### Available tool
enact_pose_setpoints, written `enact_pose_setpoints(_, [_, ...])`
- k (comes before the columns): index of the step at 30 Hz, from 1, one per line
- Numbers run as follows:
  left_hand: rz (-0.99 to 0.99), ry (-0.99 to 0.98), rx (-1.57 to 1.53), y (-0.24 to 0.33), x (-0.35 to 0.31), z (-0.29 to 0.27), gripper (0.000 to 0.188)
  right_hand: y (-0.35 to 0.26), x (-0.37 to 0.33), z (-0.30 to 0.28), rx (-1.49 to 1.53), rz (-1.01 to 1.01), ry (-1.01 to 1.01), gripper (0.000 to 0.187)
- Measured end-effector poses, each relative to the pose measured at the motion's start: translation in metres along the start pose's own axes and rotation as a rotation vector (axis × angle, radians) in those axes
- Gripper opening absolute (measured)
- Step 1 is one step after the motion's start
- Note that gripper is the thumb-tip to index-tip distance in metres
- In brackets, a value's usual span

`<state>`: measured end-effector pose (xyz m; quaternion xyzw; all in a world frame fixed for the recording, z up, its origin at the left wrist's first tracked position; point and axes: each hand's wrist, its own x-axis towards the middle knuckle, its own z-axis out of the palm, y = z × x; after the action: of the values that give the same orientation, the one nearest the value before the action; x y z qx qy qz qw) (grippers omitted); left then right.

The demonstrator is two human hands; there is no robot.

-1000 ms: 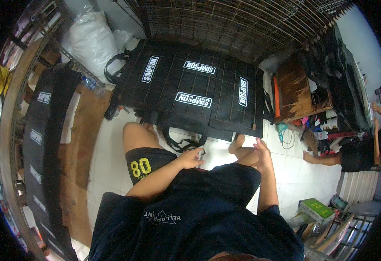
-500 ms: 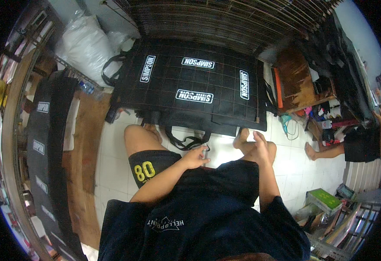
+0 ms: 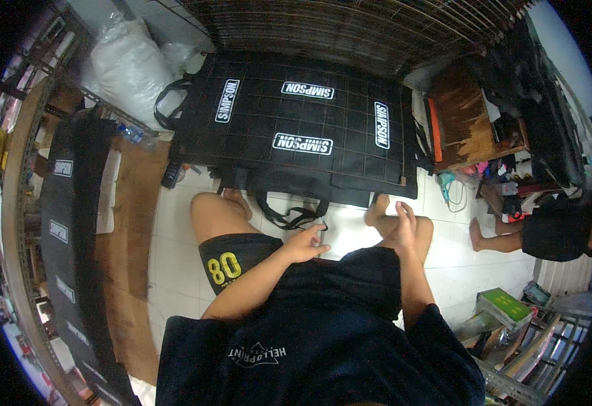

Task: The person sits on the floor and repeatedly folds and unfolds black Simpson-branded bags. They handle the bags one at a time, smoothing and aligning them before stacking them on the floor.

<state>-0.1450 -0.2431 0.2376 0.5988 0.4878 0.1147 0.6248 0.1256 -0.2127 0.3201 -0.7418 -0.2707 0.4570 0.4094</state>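
Black bag (image 3: 296, 116) lies flat toward far edge of tiled floor (image 3: 174, 271), unmoved. Left hand (image 3: 306, 245) stays by near strap (image 3: 296, 222), fingers parted; cannot tell if gripping. Right hand (image 3: 406, 229) hangs by right knee (image 3: 423, 233), fingers loosely open; work seems paused.

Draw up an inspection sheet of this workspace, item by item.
Surface: white tiled floor, brightly lit between the hands.
Job's things: large black panel with four white labels; black strap hanging at its near edge.
Clutter: white plastic bag at upper left; green-topped box at lower right.
Hands: left hand near the strap, contact unclear; right hand open, nothing seen in it.
Cables: thin cord looped by a turquoise object, power use unclear.
Surroundings: wooden board at left, wire rack behind, another person's leg at right.
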Motion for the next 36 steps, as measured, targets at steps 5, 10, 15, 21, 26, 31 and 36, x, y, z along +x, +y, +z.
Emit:
enact_pose_setpoints(5, [-0.003, 0.051, -0.003, -0.008, -0.006, -0.003, 0.074, -0.061, -0.057, 0.002, -0.149, 0.066, -0.118, 0.068])
enact_pose_setpoints(10, [-0.015, 0.031, 0.001, -0.003, -0.002, -0.005, 0.076, -0.035, -0.025, 0.007, -0.236, 0.071, -0.057, 0.07])
enact_pose_setpoints(15, [-0.045, 0.017, -0.004, 0.006, -0.001, -0.01, 0.078, 0.035, 0.024, 0.009, -0.469, -0.124, 0.043, 0.071])
enact_pose_setpoints(21, [-0.014, 0.028, -0.168, 0.002, 0.0, -0.006, 0.071, -0.046, 0.06, -0.073, 0.189, -0.24, 0.067, 0.063])
enact_pose_setpoints(26, [-0.23, 0.125, -0.296, 0.033, -0.001, -0.023, 0.075, -0.206, 0.058, -0.218, 0.871, -0.666, 0.211, 0.086])
enact_pose_setpoints(31, [-0.089, 0.015, -0.247, 0.158, 0.05, -0.046, 0.071, -0.287, 0.036, -0.301, 1.236, -0.865, -0.076, 0.124])
enact_pose_setpoints(36, [0.203, -0.146, -0.378, 0.334, 0.103, -0.05, 0.08, -0.338, 0.032, -0.251, 1.401, -0.796, -0.402, 0.143])
